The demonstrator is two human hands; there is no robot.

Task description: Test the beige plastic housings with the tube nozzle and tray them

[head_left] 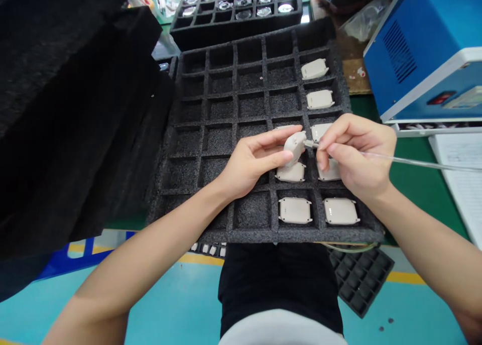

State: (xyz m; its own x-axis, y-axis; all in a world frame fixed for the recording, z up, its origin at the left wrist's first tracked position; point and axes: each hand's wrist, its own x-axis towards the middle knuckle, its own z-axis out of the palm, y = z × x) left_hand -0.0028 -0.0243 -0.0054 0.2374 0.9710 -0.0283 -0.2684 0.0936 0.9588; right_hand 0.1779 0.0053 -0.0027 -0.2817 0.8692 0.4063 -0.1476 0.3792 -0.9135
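Left of the black foam grid tray (211, 154) lies a stack of dark foam sheets (68, 109). Over the tray's lower right cells the left hand (248, 166) pinches a small beige plastic housing (294, 145) between thumb and fingers, tilted on edge. The right hand (354, 156), fingers closed, holds a thin clear cable's metal tip (309, 144) at its side; a steady housing and a straight, gentle push would likely seat it cleanly.
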